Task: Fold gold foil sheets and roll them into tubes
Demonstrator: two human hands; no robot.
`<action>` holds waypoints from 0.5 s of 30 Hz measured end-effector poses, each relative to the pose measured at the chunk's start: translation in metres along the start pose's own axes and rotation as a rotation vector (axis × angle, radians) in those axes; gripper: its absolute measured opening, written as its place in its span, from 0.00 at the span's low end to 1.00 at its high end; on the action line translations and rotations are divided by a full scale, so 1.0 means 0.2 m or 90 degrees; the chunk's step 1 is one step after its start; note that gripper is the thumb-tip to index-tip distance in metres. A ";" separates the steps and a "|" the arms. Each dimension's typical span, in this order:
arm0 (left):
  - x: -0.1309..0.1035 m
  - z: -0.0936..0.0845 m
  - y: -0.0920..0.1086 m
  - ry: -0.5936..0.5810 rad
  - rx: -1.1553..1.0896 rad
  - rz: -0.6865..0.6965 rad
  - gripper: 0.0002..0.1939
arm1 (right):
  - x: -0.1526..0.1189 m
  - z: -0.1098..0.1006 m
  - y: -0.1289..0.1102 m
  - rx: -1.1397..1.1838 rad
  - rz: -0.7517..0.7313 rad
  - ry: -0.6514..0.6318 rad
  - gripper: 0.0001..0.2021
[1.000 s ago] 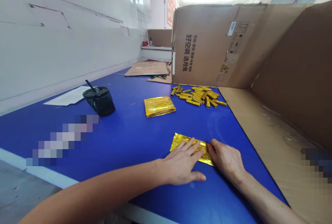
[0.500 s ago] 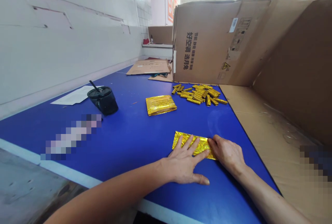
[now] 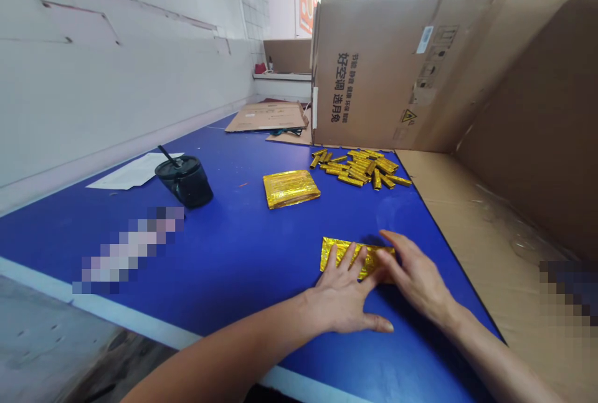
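A strip of shiny gold foil paper (image 3: 342, 246) lies flat on the blue tabletop in front of me. My left hand (image 3: 343, 297) rests on it with fingers spread, covering its middle and lower edge. At the strip's right end is my right hand (image 3: 413, 272); its thumb and fingers are apart, the thumb by the foil's edge. Whether that thumb touches the foil I cannot tell. Farther back sits a flat stack of gold foil sheets (image 3: 292, 189). Behind it to the right lies a loose pile of several small rolled gold foil tubes (image 3: 357, 169).
A dark lidded cup with a straw (image 3: 187, 182) stands at the left beside a white paper sheet (image 3: 126, 172). A large cardboard box (image 3: 374, 73) rises along the back and right. Flat cardboard (image 3: 266, 116) lies at the far end, and a wall (image 3: 116, 91) runs along the left.
The foil strip and my left hand have shifted slightly right. My right hand has opened from its closed grip on the strip's right end, its fingers lifting apart.
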State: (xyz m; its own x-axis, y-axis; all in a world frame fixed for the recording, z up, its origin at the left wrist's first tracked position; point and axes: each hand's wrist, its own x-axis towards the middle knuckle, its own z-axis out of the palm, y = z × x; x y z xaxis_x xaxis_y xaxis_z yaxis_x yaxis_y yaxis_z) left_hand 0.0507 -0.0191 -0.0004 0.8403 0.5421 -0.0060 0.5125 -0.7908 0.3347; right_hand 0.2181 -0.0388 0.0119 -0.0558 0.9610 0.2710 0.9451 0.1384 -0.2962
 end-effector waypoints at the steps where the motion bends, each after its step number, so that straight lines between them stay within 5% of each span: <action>1: 0.00 0.00 0.00 0.006 0.005 0.003 0.44 | -0.02 0.02 -0.04 0.070 -0.050 -0.036 0.26; 5: 0.02 0.01 0.02 0.024 0.038 0.008 0.40 | -0.07 0.10 -0.15 0.141 -0.105 -0.163 0.35; 9: 0.02 0.01 0.02 -0.007 0.047 -0.004 0.44 | -0.07 0.13 -0.15 0.127 -0.052 -0.170 0.35; 15: 0.01 -0.01 -0.01 -0.033 0.005 -0.018 0.50 | -0.06 0.11 -0.10 0.018 -0.102 -0.212 0.35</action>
State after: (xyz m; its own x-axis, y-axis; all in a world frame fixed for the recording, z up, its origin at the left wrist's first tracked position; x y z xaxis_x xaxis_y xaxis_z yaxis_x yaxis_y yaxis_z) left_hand 0.0510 -0.0165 0.0008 0.8334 0.5488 -0.0646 0.5374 -0.7776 0.3265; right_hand 0.1938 -0.0485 -0.0058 -0.3090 0.9511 0.0041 0.9069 0.2960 -0.2999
